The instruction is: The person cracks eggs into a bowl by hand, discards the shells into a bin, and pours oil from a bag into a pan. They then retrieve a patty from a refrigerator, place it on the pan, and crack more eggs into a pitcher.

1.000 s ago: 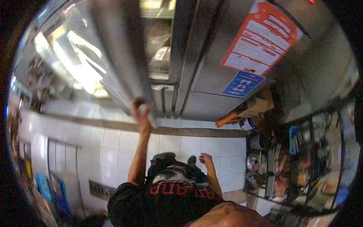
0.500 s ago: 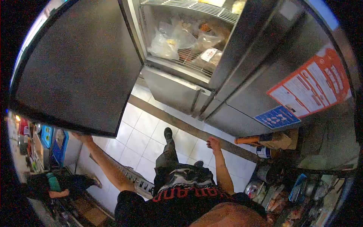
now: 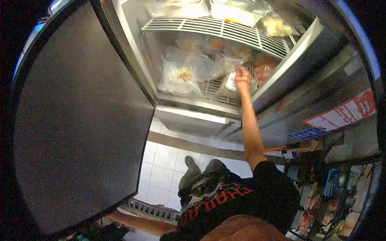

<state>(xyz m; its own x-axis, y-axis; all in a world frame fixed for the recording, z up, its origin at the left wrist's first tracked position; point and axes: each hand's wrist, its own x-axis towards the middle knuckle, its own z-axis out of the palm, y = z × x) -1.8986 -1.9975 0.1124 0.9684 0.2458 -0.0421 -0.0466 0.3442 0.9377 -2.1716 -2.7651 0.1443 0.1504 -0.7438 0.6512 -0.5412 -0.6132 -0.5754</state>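
My right hand (image 3: 242,79) reaches into the refrigerator, its fingers loosely bent and apart, with nothing visible in them. Just beside and under it lies a clear plastic bag (image 3: 226,89) with a white label; whether they touch, I cannot tell. To the left on the same wire rack sits a larger clear plastic bag (image 3: 179,82) with pale yellowish contents. My left arm stretches to the lower left, and its hand is hidden behind the bottom edge of the open refrigerator door (image 3: 80,128).
An upper wire shelf (image 3: 221,28) carries several bagged items. Red meat-like bags (image 3: 265,68) lie at the compartment's right. A red-and-white poster (image 3: 343,114) hangs on the steel front. Food containers (image 3: 317,205) stand at lower right; a floor drain grate (image 3: 152,211) runs near my feet.
My right hand has moved from my side up into the refrigerator, over the bags. My body is closer to the shelves, and the open door fills more of the left side.
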